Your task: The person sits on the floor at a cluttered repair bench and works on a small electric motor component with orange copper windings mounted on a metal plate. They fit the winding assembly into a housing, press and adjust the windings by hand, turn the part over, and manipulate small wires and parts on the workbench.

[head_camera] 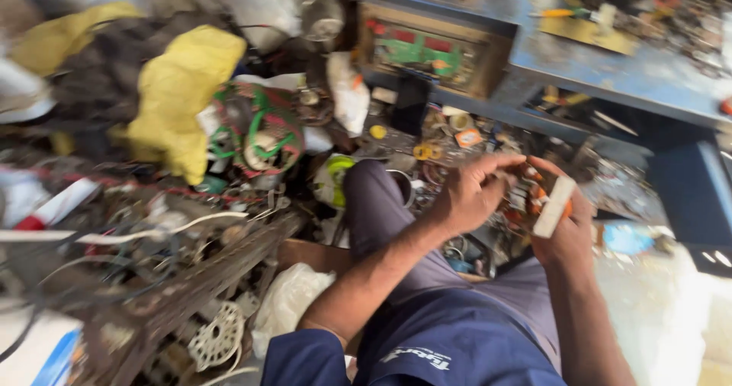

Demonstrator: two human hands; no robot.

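Observation:
My left hand (469, 193) and my right hand (564, 230) meet above my raised knee (374, 195), right of centre. Together they grip a small orange and white part (534, 195) with wires, partly hidden by my fingers. A flat white bar-shaped piece (554, 206) lies across my right palm under the thumb. The frame is blurred, so the part's exact shape is unclear. I sit in dark blue clothing.
Scrap fills the floor: a green-wound motor coil (259, 131), yellow cloth (183, 96), wires and metal pieces at left, a white perforated disc (217, 336), a white plastic bag (290, 298). A blue metal workbench (610, 70) with tools stands at upper right, with a box holding a green circuit board (427, 51).

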